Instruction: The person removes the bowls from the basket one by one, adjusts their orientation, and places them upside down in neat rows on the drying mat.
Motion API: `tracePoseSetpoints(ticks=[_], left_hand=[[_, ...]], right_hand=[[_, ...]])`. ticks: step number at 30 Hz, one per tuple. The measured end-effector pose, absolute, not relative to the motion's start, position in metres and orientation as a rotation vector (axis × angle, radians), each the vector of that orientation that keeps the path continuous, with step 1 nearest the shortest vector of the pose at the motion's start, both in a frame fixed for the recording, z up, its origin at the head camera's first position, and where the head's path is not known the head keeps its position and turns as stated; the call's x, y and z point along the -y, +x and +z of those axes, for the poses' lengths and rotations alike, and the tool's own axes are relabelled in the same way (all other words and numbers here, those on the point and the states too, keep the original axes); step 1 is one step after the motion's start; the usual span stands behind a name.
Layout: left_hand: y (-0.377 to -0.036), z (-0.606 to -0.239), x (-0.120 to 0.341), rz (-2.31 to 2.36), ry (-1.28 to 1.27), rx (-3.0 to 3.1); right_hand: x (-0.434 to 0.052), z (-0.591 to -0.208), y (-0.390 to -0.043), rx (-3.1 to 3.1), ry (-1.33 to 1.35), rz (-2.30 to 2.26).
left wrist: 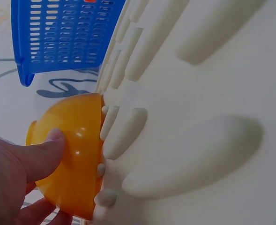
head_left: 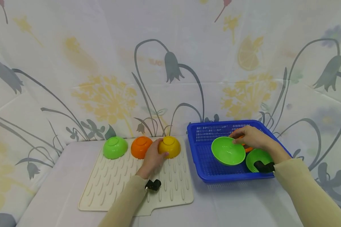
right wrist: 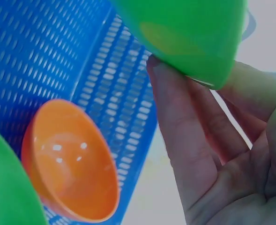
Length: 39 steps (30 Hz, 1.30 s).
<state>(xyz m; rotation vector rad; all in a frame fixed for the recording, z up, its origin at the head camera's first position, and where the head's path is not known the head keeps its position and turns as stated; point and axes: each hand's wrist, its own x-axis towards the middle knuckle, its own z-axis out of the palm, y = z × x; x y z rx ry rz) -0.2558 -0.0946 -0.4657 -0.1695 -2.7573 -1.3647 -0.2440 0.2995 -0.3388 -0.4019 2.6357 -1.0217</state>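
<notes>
The left hand [head_left: 153,157] curls its fingers [left wrist: 44,152] around a yellow bowl [head_left: 169,146], upside down at the far edge of the cream drying mat [head_left: 116,186], beside an orange bowl [head_left: 140,147]. The right hand [head_left: 251,137] pinches a green bowl [head_left: 228,151], tilted above the blue basket [head_left: 200,138] toward the desk's right edge.

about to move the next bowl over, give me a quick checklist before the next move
1. Right hand grips the green bowl: ok.
2. Green bowl lifted out of the blue basket: cannot tell.
3. Yellow bowl upside down on the drying mat: ok.
4. Left hand off the yellow bowl: not ok, it touches it.
5. Bare mat in front of the bowl row: ok.
</notes>
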Motion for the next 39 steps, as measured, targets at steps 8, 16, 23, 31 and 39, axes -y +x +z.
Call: tracePoseSetpoints(ticks=[8,16,23,31,39], left_hand=[[-0.256,-0.463,0.094,-1.292,-0.171,2.804],[-0.255,-0.463,0.096,-1.288,-0.228,2.792],[-0.249,-0.458,0.104,-1.297,-0.278,2.758],[-0.236,-0.445,0.117,-1.369,-0.282,2.71],[-0.214,-0.432,0.121,-1.577,-0.497,2.589]], right_hand=[[-0.288,-0.329,-0.226,-2.636,-0.322,-1.126],[-0.276,-0.328,-0.213,-2.653,-0.297,-1.183],[-0.265,-0.324,-0.204,-2.674,-0.27,-1.175],[-0.247,-0.323,-0.189,-2.686,-0.337,-1.185],[-0.222,-0.328,-0.177,-2.693,-0.384,-1.167]])
